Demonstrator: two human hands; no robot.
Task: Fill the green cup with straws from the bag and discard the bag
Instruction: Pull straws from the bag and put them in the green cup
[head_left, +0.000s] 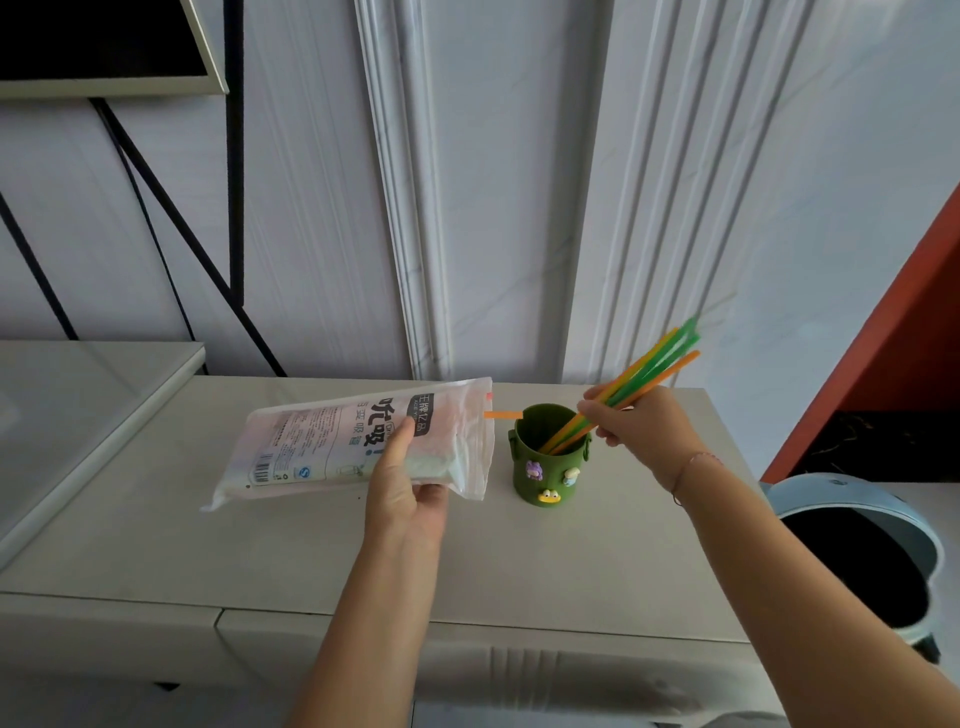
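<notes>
Left hand (410, 493), frame centre, grips the translucent bag (322, 447) above the desk (208, 545). The print shows large "吮吸", a dark label and a barcode. One orange straw (503, 414) pokes from the bag mouth. Right hand (639, 426) pinches the straws (654, 364), tilted, lower ends inside the green cup (545, 473), centre-right on the desk.

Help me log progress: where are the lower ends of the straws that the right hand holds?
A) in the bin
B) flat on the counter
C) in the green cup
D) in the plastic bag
C: the right hand pinches the thin orange, yellow and green plastic straws, whose lower ends dip inside the round green cup.
</notes>
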